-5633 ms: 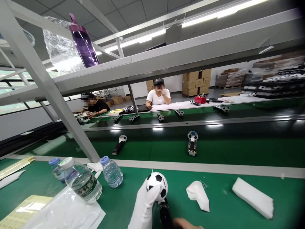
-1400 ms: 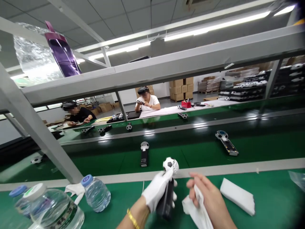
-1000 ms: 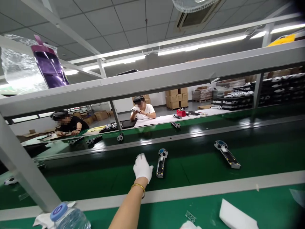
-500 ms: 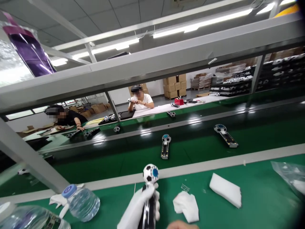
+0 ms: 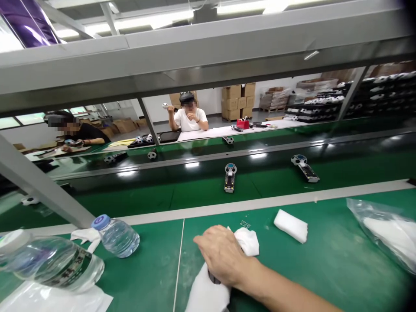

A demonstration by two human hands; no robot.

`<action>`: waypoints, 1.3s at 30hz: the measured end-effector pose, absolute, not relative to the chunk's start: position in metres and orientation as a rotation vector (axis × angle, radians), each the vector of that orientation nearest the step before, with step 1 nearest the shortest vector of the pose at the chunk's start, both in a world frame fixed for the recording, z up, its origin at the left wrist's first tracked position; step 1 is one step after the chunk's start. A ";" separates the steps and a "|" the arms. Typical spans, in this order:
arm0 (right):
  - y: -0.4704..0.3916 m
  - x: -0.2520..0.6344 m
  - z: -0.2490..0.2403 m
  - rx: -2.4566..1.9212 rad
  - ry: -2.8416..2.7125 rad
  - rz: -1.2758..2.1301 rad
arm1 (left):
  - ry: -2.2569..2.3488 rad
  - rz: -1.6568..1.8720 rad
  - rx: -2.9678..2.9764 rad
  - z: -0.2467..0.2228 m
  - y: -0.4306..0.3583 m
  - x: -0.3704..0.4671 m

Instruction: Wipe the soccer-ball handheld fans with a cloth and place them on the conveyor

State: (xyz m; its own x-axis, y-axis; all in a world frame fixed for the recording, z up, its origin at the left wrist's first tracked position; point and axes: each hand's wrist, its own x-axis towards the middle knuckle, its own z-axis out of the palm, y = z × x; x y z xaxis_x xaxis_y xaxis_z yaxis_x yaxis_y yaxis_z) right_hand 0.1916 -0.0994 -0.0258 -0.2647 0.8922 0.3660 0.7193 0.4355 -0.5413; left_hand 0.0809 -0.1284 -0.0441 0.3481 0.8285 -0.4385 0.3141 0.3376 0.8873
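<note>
Grey steel shelf (image 5: 208,52) overhead, cardboard boxes (image 5: 238,102) stacked (perhaps against the far wall).

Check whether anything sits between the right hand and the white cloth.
Nothing visible does: the right hand lies directly on the white cloth. A dark item shows under its palm, beside the gloved left hand.

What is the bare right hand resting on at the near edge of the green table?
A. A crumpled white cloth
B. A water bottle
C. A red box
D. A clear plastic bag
A: the right hand lies on the crumpled white cloth, away from the water bottle and the clear plastic bag.
</note>
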 end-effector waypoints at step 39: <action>-0.110 0.267 -0.034 -1.452 -1.117 0.812 | 0.886 0.323 0.953 -0.036 -0.115 0.066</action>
State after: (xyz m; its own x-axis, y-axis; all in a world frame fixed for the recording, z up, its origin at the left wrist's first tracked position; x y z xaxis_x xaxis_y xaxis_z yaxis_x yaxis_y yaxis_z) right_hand 0.2671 -0.1100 -0.0339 0.3255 0.9413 0.0892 0.2052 0.0217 -0.9785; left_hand 0.0665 -0.1148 -0.0357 0.6178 0.5971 -0.5116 0.1281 0.5656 0.8147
